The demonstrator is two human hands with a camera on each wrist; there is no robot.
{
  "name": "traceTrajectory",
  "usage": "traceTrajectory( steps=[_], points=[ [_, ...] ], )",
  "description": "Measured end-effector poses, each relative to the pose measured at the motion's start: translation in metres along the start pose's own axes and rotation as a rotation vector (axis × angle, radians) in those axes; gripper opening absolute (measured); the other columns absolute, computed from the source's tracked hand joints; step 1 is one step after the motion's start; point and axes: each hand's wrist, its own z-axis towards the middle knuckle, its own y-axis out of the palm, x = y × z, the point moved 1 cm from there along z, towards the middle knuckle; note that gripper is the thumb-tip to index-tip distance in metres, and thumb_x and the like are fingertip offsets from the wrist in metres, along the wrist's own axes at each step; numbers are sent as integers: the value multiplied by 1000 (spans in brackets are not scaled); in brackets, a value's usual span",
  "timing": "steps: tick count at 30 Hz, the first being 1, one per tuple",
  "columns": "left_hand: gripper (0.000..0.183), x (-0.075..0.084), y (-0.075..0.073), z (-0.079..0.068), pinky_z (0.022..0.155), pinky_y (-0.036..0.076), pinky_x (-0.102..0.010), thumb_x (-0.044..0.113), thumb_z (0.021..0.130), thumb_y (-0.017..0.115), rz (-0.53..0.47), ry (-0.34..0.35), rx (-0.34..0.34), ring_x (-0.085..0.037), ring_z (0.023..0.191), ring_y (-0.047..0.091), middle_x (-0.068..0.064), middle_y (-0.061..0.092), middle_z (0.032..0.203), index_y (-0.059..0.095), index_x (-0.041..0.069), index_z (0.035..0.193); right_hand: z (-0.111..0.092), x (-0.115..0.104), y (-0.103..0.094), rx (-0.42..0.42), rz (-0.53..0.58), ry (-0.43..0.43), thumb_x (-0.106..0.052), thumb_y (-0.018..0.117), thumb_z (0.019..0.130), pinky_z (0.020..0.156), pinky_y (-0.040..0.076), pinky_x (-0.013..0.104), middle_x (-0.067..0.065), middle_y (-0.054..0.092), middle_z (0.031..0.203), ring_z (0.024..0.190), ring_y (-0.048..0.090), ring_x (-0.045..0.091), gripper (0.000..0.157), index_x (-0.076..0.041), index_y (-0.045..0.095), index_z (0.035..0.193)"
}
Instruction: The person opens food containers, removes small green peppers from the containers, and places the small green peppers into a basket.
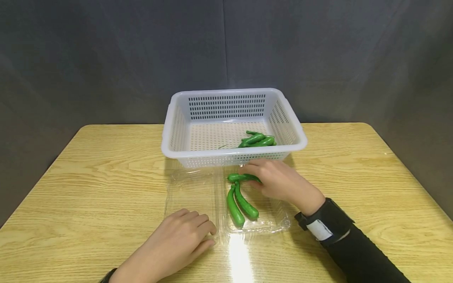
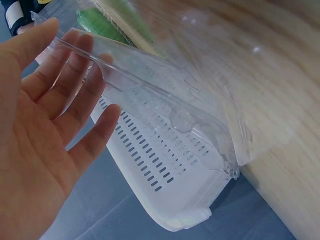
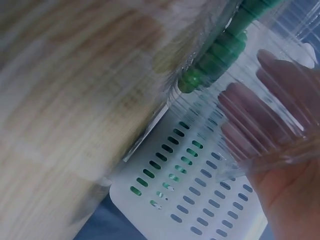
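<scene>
Two green chili peppers (image 1: 242,202) lie in the right half of a clear plastic clamshell box (image 1: 272,226). Above them, my right hand (image 1: 274,179) reaches down into the same half, its fingers and thumb about another green chili pepper (image 1: 233,177) that lies crosswise. Through the clear wall in the right wrist view, green peppers (image 3: 220,55) show beside the fingers. Loosely bent, my left hand (image 1: 184,236) rests by the front edge of the box's flat left half (image 1: 192,192). In the left wrist view its fingers (image 2: 75,95) are at the clear plastic edge, holding nothing.
Behind the box stands a white perforated basket (image 1: 170,125), its front close to the box's far edge. Several green chili peppers (image 1: 258,140) lie in its front right corner. The wooden table (image 1: 88,177) meets a dark grey backdrop (image 1: 141,59).
</scene>
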Motion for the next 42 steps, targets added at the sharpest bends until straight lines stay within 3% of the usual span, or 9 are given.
traceTrajectory(
  steps=[17, 30, 42],
  points=[
    [9, 1, 0, 0, 69, 46, -26, 27, 89, 73, -7, 0, -7, -7, 73, 56, 12, 61, 84, 66, 21, 89, -1, 0, 5, -89, 21, 87, -2, 78, 82, 89, 54, 36, 4, 69, 108, 100, 66, 21, 32, -8, 71, 113],
    [10, 0, 0, 0, 70, 47, -27, 28, 89, 73, -4, 1, -6, -7, 73, 56, 11, 61, 84, 67, 20, 90, -1, -1, 6, -119, 18, 90, -4, 82, 78, 81, 55, 34, 0, 66, 99, 89, 65, 16, 34, -10, 72, 110],
    [10, 1, -1, 0, 70, 47, -27, 29, 90, 72, 6, 2, -7, -7, 73, 56, 11, 62, 84, 67, 20, 90, -1, -2, 6, -120, 31, 91, 2, 81, 77, 83, 55, 35, 1, 70, 100, 94, 68, 18, 36, -10, 71, 110]
  ],
)
